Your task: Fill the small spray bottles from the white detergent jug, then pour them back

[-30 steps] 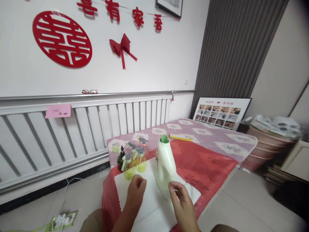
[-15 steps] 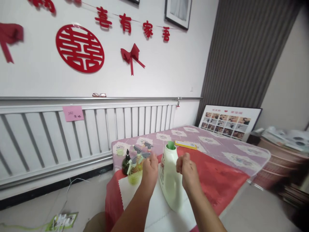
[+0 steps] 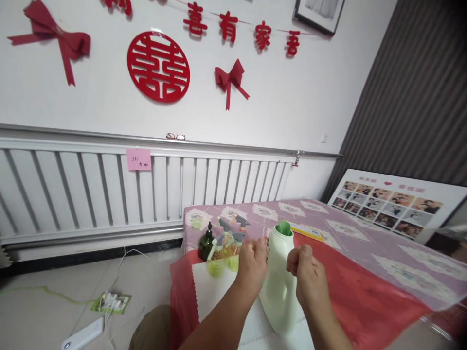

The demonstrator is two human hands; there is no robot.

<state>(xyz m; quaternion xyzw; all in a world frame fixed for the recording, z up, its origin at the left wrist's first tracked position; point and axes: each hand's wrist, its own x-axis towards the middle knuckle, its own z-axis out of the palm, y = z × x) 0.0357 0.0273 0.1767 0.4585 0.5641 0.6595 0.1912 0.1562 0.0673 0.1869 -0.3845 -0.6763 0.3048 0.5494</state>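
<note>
A large pale green jug [image 3: 279,287] with a green funnel-like piece [image 3: 283,227] in its mouth stands on a white sheet [image 3: 209,287] over a red cloth [image 3: 357,287]. Just left of its neck is my left hand [image 3: 254,262], fingers curled closed. My right hand [image 3: 307,272] is at the jug's right side, its fingers also curled. Whatever either hand may hold is hidden or too small to name. Spray bottles [image 3: 218,253] with yellow-green liquid and a dark bottle [image 3: 206,242] with a black top stand left of my left hand.
A yellow-edged flat box [image 3: 308,232] lies behind the jug on the patterned tablecloth [image 3: 348,231]. Beyond the table is a white radiator [image 3: 219,180]. A photo board [image 3: 397,199] leans at the right. A power strip [image 3: 111,302] and cables lie on the floor.
The view has turned left, so the jug, table and both hands appear farther right. Both hands stay curled beside the jug.
</note>
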